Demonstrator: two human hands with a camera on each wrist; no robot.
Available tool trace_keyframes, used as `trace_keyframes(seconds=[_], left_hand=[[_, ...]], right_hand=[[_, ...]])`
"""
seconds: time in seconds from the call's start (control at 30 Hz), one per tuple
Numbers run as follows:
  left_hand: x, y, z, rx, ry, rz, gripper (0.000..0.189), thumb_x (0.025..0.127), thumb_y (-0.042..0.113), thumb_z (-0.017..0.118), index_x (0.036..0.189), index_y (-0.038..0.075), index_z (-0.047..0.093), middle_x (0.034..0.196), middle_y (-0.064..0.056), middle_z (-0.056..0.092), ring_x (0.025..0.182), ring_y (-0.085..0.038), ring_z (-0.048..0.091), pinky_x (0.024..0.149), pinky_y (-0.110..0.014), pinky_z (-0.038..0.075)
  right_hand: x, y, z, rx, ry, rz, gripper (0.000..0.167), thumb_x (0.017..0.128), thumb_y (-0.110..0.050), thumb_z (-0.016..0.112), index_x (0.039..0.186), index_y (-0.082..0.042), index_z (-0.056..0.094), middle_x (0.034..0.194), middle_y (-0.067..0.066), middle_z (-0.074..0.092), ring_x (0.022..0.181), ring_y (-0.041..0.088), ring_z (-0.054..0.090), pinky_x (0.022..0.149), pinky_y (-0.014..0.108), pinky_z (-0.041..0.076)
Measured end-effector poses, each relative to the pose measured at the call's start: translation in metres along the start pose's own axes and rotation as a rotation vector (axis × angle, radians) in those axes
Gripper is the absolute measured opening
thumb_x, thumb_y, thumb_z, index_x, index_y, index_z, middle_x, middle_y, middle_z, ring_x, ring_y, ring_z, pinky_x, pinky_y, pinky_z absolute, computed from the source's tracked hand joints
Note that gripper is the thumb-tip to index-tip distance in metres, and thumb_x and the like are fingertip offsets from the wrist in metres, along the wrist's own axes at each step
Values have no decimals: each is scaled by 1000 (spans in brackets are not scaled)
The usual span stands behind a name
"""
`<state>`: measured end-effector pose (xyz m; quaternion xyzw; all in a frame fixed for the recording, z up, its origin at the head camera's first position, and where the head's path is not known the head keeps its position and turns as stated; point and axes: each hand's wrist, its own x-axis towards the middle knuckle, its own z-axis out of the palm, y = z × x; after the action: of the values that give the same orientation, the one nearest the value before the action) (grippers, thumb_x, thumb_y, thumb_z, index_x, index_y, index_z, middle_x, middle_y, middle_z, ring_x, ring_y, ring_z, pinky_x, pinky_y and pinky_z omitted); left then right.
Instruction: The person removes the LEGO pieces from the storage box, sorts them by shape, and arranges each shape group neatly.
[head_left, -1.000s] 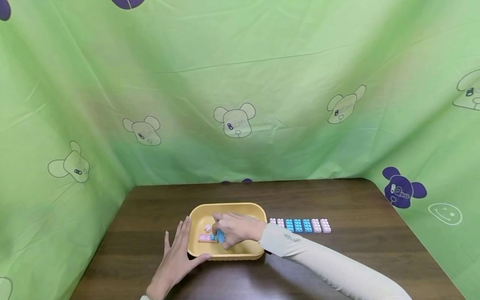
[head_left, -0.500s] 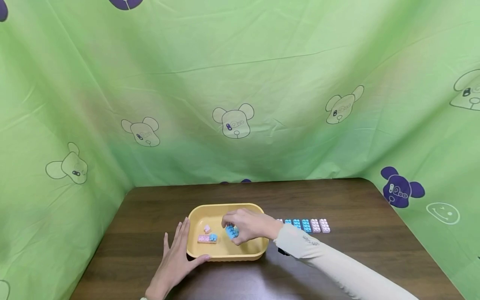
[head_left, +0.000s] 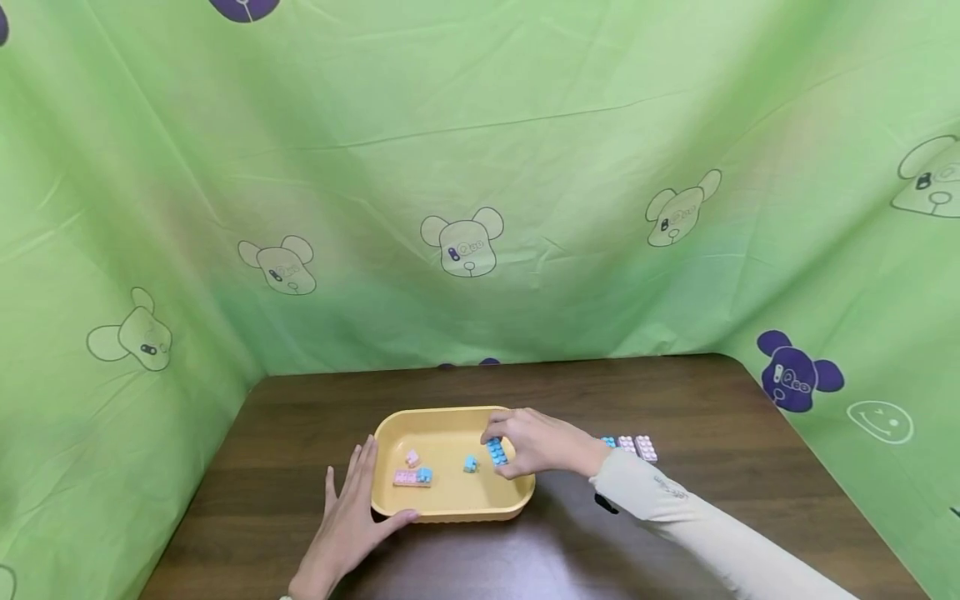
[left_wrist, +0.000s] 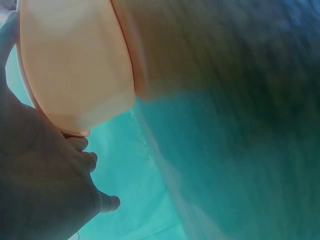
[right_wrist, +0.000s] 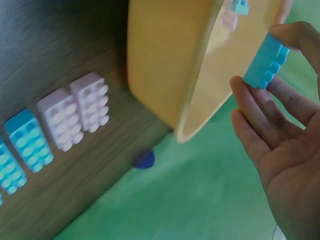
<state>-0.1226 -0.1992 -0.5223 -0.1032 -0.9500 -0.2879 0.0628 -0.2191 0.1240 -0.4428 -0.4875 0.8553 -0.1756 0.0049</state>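
Green cloth (head_left: 465, 125) backs a dark wooden table (head_left: 315, 400). The left hand (head_left: 347, 512), fingers straight, lies against the yellow tray (head_left: 450, 494). Over its right end, the right hand (head_left: 538, 446) pinches a studded blue brick (head_left: 497, 452) by both ends, clear of the palm. Only the right wrist view shows two pink bricks (right_wrist: 60, 117) beside the tray.

Dark wood-grain table (head_left: 300, 417): yellow tub (head_left: 442, 497), pink and blue bricks (right_wrist: 61, 120) in row beside.
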Motion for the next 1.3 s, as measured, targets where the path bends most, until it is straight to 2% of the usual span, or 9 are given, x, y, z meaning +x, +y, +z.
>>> trace_keyframes(seconds=[0.13, 0.27, 0.53, 0.67, 0.93, 1.17, 1.3], left_hand=[[0, 0, 0, 3, -6, -6, 122, 84, 64, 81, 171, 8, 14, 175, -17, 21, 159, -44, 20, 119, -77, 4], [0, 1, 0, 3, -8, -5, 121, 85, 63, 81, 170, 5, 17, 174, -18, 22, 159, -44, 20, 119, -77, 4], [1, 1, 0, 1, -9, -2, 121, 85, 62, 82, 170, 5, 17, 174, -18, 22, 159, -44, 20, 118, -78, 4], [-1, 0, 0, 6, -5, -10, 121, 84, 61, 82, 169, 3, 18, 174, -18, 22, 158, -44, 21, 118, -79, 5], [-1, 2, 0, -7, -19, -14, 121, 85, 62, 81, 169, 4, 16, 174, -20, 22, 159, -44, 20, 118, -78, 4], [0, 2, 0, 0, -14, -14, 121, 84, 62, 82, 169, 2, 18, 174, -19, 22, 159, -44, 20, 118, -78, 5], [0, 1, 1, 1, -18, -18, 121, 85, 62, 81, 169, 2, 18, 174, -19, 22, 159, -43, 19, 118, -78, 4]], right_hand=[[-12, 7, -6, 38, 6, 38, 34, 84, -14, 83, 113, 2, 77, 107, 6, 68, 81, 17, 67, 74, 23, 56], [-28, 18, -12, 37, 43, 38, 34, 84, -13, 86, 113, 1, 77, 104, 3, 66, 81, 14, 65, 73, 24, 56], [-70, 39, -22, 48, 91, 121, 34, 83, -12, 91, 112, -4, 76, 101, -1, 69, 82, 16, 67, 72, 27, 57], [-86, 47, -23, 29, 95, 126, 35, 82, -14, 92, 112, -2, 76, 103, 1, 70, 83, 17, 68, 73, 28, 59], [-123, 69, -21, 26, 98, 196, 41, 80, -18, 94, 110, 2, 75, 99, 2, 70, 79, 16, 67, 69, 31, 58], [-155, 88, -18, 15, 133, 243, 42, 77, -20, 94, 109, 0, 76, 100, 4, 72, 80, 15, 67, 70, 33, 59], [-170, 98, -19, -17, 143, 294, 42, 76, -21, 95, 108, -2, 77, 101, 5, 73, 81, 21, 71, 70, 35, 61]])
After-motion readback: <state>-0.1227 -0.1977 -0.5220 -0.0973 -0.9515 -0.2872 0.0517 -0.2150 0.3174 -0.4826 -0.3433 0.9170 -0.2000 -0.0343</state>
